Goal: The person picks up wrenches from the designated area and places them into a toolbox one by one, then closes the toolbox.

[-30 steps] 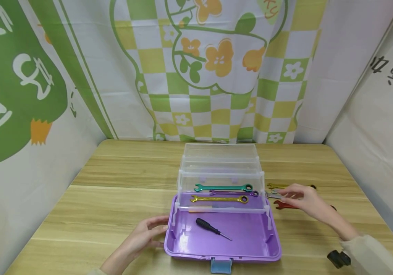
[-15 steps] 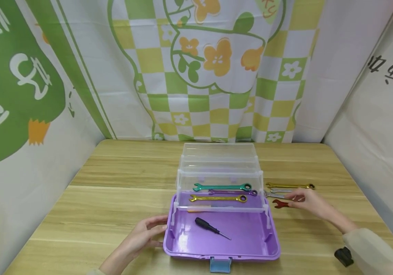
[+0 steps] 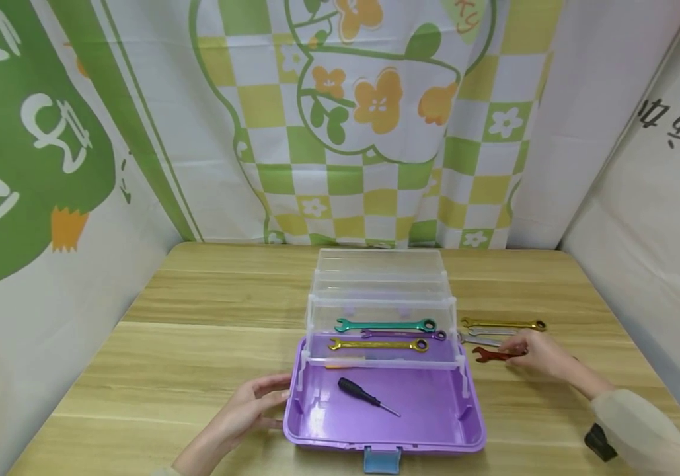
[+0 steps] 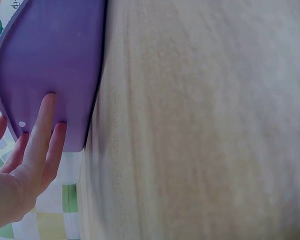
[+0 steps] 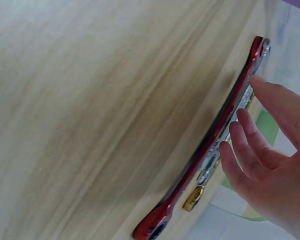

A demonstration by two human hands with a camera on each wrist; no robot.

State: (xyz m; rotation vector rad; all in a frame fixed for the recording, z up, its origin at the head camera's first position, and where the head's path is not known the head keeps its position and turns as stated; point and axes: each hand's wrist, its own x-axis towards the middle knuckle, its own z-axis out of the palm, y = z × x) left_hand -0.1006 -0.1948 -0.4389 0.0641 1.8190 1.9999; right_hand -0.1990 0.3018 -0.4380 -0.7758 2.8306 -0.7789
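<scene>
My left hand point(image 3: 247, 410) rests against the left side of the purple toolbox point(image 3: 470, 423); in the left wrist view its extended fingers point(image 4: 42, 120) touch the outer wall. Over on the right, my right hand point(image 3: 538, 357) is at the red wrench point(image 3: 488, 355), which lies on the table. The right wrist view shows the thumb and fingertips right along the red wrench point(image 5: 210, 150), spread apart and loosely curved. Just behind it lie a silver wrench point(image 3: 482, 341), a thinner silver one point(image 3: 488, 331) and a gold wrench point(image 3: 503, 324).
The toolbox stands unfolded, with clear trays point(image 3: 381, 311) raised at the back. A teal wrench point(image 3: 384, 325), a purple wrench point(image 3: 399, 334) and a gold wrench point(image 3: 378, 344) lie in them. A black-handled screwdriver point(image 3: 366, 395) lies on the toolbox floor. A patterned curtain point(image 3: 375, 198) hangs behind the table.
My right hand has moved from the silver wrenches toward me, onto the red wrench, and sits lower now. The left hand has stayed at the toolbox.
</scene>
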